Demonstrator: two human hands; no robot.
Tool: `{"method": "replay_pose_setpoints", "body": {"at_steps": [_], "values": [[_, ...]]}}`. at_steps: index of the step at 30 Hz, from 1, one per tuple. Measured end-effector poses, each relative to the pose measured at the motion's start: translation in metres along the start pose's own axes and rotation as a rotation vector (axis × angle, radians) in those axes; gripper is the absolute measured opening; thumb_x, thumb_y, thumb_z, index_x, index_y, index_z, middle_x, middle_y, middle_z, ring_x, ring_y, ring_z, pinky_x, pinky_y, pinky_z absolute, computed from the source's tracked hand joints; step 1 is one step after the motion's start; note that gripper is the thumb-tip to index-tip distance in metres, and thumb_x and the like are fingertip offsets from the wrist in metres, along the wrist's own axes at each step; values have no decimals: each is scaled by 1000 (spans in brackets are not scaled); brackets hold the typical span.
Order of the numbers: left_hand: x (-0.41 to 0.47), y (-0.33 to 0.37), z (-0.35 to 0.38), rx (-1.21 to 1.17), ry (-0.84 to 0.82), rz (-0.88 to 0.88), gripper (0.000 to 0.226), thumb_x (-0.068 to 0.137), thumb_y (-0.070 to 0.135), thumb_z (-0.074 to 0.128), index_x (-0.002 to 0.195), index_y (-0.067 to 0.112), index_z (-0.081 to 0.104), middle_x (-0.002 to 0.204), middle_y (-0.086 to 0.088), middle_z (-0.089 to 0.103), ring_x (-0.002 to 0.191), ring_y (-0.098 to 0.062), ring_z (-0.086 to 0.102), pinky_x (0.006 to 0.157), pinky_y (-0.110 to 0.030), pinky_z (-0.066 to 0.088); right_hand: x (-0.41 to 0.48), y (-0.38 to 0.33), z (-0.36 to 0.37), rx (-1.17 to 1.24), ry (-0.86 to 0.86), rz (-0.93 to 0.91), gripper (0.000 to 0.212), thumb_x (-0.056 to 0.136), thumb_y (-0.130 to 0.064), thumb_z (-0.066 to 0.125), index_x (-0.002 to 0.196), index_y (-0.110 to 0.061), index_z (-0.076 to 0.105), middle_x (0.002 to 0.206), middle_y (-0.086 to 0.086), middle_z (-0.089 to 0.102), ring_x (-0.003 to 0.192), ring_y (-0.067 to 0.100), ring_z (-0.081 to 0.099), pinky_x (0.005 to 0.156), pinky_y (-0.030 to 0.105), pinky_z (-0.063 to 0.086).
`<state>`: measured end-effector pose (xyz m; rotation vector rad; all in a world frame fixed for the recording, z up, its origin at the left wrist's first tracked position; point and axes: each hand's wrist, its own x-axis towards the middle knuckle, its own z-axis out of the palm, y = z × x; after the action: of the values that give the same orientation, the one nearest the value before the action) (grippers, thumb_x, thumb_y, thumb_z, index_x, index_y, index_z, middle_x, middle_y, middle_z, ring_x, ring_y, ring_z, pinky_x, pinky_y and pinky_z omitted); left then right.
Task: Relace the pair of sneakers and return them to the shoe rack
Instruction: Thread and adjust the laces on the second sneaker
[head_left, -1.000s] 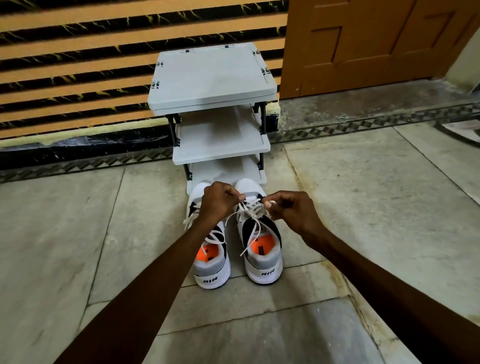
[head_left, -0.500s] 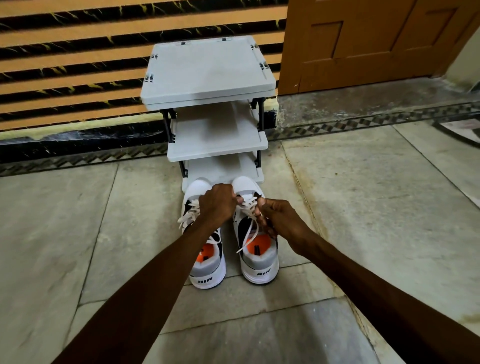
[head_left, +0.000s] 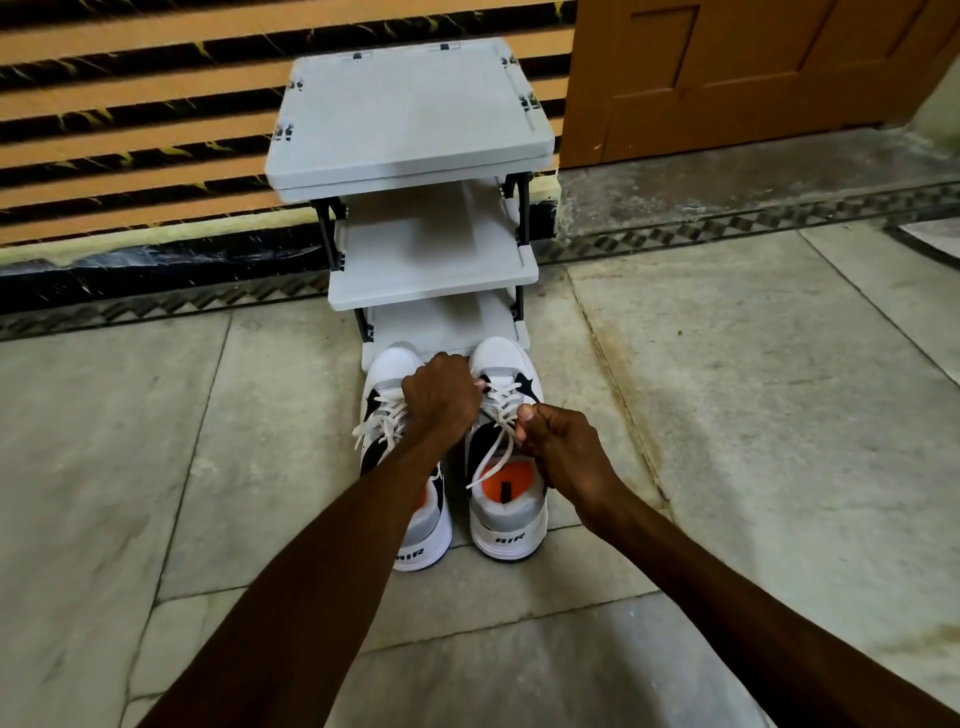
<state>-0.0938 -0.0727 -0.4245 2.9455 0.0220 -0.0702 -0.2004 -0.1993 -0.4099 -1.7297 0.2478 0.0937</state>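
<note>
"AIR" on both sneakers' heels

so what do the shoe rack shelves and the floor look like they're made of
Shoe rack shelves: probably matte grey moulded plastic, with raised rims and clip joints on black posts. Floor: likely polished stone or marble slabs, given the pale veining, faint sheen and thin seams.

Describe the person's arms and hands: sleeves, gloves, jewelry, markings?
Both forearms are bare right to the frame's bottom edge; no sleeves show. The left hand and right hand wear no gloves. No watch, bracelet or ring is visible. No markings appear on either arm.
</note>
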Motion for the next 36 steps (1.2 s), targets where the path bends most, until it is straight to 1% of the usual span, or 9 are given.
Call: {"method": "replay_pose_setpoints", "body": {"at_steps": [14,18,19,21,24,27,30,33,36], "values": [[-9,1,-6,15,61,67,35,89,37,62,110,10,65,113,-12,64,100,-32,64,80,-39,47,-8,5,-8,-158,6,-74,42,100,-36,49,63,-23,61,50,-12,58,46,-2,51,55,19,40],[-16,-18,-15,-76,52,97,39,89,47,57,101,11,67,107,-11,66,100,-30,63,75,-36,44,-20,5,-17,-347,56,-197,27,95,-46,53,82,-27,66,78,-8,67,70,1,61,66,30,50],[-21,-23,-18,-74,63,99,40,89,49,56,100,13,67,108,-11,65,103,-31,61,79,-38,44,-23,4,-16,-452,56,-188,31,90,-57,53,95,-29,66,94,-6,67,84,7,63,73,34,53],[-32,-32,-23,-44,105,97,40,88,53,54,103,17,65,114,-9,61,111,-32,53,89,-42,41,-28,-1,-9,-654,14,-81,71,74,-75,55,130,-33,49,132,3,51,115,23,55,89,42,52],[-53,-42,-28,-25,111,38,49,84,57,54,119,22,57,129,-8,53,122,-32,44,97,-45,34,-25,-6,9,-767,-146,65,109,61,-76,68,150,-40,15,159,4,19,138,37,34,106,51,41],[-65,-54,-28,-86,-40,-79,63,80,59,58,133,28,46,145,-8,37,132,-35,34,105,-51,29,-15,-5,18,-809,-214,66,113,58,-68,73,151,-40,14,160,6,20,136,40,39,106,50,43],[-70,-67,-26,-317,-189,-187,66,78,54,63,137,34,40,152,-4,26,136,-35,29,109,-51,29,-14,-8,20,-806,-233,54,114,56,-68,70,151,-38,17,159,6,23,136,40,40,106,50,43],[-75,-74,-21,-448,-151,-181,58,79,43,65,133,34,44,151,0,27,135,-33,30,108,-47,32,-17,-11,21,-813,-221,18,113,53,-71,63,151,-35,20,158,6,25,137,39,40,108,48,42],[-77,-73,-18,-480,-122,-193,55,80,37,64,132,34,46,149,1,28,135,-31,29,108,-47,32,-17,-17,21,-820,-224,-35,100,68,-58,72,151,-32,23,155,7,30,137,36,40,111,42,38]]}}
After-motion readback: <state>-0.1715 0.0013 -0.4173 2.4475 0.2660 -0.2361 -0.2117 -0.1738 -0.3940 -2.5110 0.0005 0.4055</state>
